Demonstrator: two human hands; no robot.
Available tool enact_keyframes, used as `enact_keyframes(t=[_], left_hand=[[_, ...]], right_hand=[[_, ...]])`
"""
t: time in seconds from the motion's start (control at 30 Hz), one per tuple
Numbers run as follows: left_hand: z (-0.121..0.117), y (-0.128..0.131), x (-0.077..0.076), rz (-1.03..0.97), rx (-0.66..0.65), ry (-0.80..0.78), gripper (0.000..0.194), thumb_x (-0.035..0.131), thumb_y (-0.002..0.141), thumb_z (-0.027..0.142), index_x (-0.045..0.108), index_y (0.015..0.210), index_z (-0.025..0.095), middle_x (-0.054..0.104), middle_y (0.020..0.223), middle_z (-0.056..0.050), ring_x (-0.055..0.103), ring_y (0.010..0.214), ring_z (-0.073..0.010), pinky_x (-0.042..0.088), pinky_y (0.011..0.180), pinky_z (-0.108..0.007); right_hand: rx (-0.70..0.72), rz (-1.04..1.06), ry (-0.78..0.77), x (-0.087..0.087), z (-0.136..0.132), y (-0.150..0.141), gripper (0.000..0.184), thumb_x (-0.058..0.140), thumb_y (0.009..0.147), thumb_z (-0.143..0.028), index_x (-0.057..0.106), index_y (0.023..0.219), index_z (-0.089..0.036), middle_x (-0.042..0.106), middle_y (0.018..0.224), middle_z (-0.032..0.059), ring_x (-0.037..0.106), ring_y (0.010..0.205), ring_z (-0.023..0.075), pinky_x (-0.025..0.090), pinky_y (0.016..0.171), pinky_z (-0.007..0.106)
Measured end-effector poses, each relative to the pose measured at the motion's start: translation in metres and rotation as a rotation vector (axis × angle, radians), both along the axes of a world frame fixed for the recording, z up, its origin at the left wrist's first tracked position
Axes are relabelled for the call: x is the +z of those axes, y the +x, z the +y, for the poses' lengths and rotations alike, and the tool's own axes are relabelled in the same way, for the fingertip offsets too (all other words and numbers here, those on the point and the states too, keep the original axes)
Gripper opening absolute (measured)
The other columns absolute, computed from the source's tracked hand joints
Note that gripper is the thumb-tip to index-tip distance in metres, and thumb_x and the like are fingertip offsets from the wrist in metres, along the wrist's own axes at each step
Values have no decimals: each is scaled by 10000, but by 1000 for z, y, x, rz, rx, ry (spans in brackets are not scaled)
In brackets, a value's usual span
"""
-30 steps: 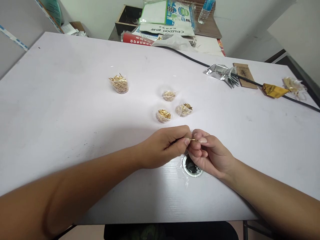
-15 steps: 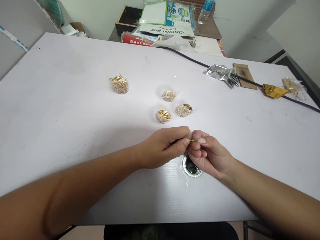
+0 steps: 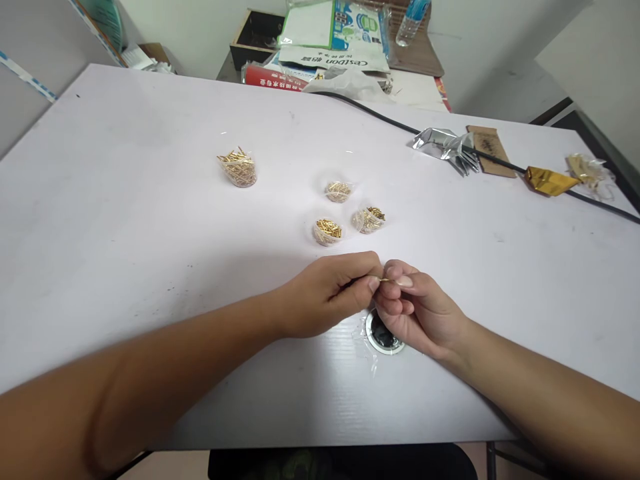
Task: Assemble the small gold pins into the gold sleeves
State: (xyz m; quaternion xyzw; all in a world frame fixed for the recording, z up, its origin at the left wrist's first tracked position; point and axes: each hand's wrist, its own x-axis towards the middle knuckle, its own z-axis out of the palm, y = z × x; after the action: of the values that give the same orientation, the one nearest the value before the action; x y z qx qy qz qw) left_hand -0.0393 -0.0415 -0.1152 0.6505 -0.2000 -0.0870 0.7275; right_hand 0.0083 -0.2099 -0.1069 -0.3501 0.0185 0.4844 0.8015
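My left hand (image 3: pixel 333 293) and my right hand (image 3: pixel 423 300) meet above the near middle of the table. Between their fingertips runs a thin gold pin (image 3: pixel 385 280), pinched at its left end by the left thumb and forefinger and at its right end by the right ones. Its ends are hidden in the fingers. Just beyond the hands stand three small clear cups of gold pieces: a near one (image 3: pixel 328 232), a right one (image 3: pixel 369 219) and a far one (image 3: pixel 339 191). Farther left, a fuller cup (image 3: pixel 239 167) holds longer gold pins.
A round black grommet with a pale ring (image 3: pixel 369 328) lies partly under my right hand. A black cable (image 3: pixel 390 123) crosses the back right, passing silver foil (image 3: pixel 440 143), cardboard (image 3: pixel 490 150) and gold foil (image 3: pixel 550 181). Packages (image 3: pixel 335 57) and a bottle (image 3: pixel 413 23) lie behind the table.
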Motion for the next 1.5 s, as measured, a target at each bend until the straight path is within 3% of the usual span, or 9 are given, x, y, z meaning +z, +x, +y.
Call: enact_keyframes(t=[0.23,0.6,0.9,1.27,1.5], left_hand=[[0,0,-2,-10,9,32,174,410,948,178,483,794,145,605,773,-15,547,707,-76,458,647,-177],[-1,-2,-2,-77,74,135,167,408,934,164,492,791,141,566,766,-9,513,704,-85,431,644,-199],[-1,-2,-1,-140,132,272,195,405,926,188,515,773,140,545,745,-9,492,679,-100,410,642,-236],[-1,-2,-2,-130,141,316,203,393,930,216,517,783,151,549,747,-11,500,700,-111,420,671,-240],[-1,0,-3,-103,109,233,206,391,947,240,486,789,147,531,745,-8,489,685,-98,426,645,-227]], right_hand=[[-17,-21,-16,0,3,-1,82,808,657,-162,728,648,-180,667,561,-25,617,504,45,506,494,64],[-69,-31,-102,-5,3,-2,128,841,585,-200,716,611,-204,638,535,-18,587,476,70,531,513,127],[-50,-70,-37,-7,3,-3,63,787,674,-203,725,690,-203,618,556,-34,548,483,38,494,522,107],[-38,-26,-51,-6,4,-3,97,783,656,-191,692,688,-189,610,557,-37,575,504,53,489,534,127],[-80,-21,-42,-5,4,-1,117,781,658,-181,680,715,-200,594,546,-55,505,453,23,480,532,116]])
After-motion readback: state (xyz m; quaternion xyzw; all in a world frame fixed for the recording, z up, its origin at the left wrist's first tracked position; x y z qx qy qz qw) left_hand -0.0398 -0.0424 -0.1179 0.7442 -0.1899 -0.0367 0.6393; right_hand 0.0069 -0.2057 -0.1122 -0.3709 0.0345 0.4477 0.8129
